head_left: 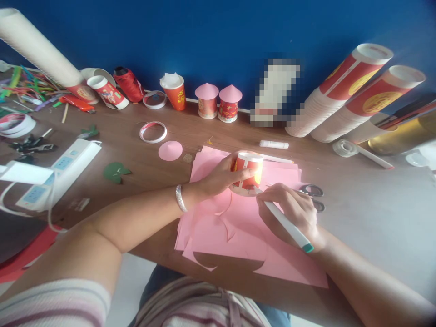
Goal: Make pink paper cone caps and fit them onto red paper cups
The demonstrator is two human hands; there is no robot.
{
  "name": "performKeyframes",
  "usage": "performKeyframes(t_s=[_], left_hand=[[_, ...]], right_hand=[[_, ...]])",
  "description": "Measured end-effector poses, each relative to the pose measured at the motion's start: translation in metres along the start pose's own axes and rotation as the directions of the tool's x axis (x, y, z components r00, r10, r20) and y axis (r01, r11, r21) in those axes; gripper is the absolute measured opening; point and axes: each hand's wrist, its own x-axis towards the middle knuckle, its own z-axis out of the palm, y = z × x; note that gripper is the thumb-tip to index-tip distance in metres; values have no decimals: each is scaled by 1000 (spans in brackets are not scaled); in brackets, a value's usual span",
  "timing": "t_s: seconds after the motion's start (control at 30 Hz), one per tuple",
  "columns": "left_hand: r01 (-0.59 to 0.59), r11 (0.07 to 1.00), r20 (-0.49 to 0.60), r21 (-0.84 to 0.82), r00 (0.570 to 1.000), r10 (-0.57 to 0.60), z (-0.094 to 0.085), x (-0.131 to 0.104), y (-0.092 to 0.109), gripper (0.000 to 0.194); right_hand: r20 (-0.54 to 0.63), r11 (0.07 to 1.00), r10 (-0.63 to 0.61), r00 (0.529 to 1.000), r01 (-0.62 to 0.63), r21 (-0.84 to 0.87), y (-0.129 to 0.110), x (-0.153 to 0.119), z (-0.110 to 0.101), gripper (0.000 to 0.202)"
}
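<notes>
Over a stack of pink paper point(235, 227), my left hand point(223, 175) is closed round a short red and white paper cup point(245, 180), its fingers across the side. My right hand point(289, 211) grips a white marker pen point(288, 225) with a green end, its tip at the cup's lower side. Dark marks show on the cup near the tip. Scissors point(311, 190) lie just beyond my right hand, partly hidden. A white pen cap point(274, 144) rests past the paper. Two small cups with pink cone tops point(230, 102) stand by the wall.
Tall cup stacks point(369, 91) lean at the back right, near a tape roll point(345, 147). A pink cone point(170, 151), white rings point(153, 132) and green paper point(116, 172) lie left of the paper. A power strip point(64, 170) and keys point(32, 144) are at far left.
</notes>
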Motion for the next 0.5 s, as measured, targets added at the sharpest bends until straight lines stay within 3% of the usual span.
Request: performKeyframes(t_s=[0.5], left_hand=[[25, 998, -36, -57, 999, -27, -3, 1, -5, 40]], right_hand=[[36, 1000, -10, 999, 10, 5, -2, 0, -2, 22]])
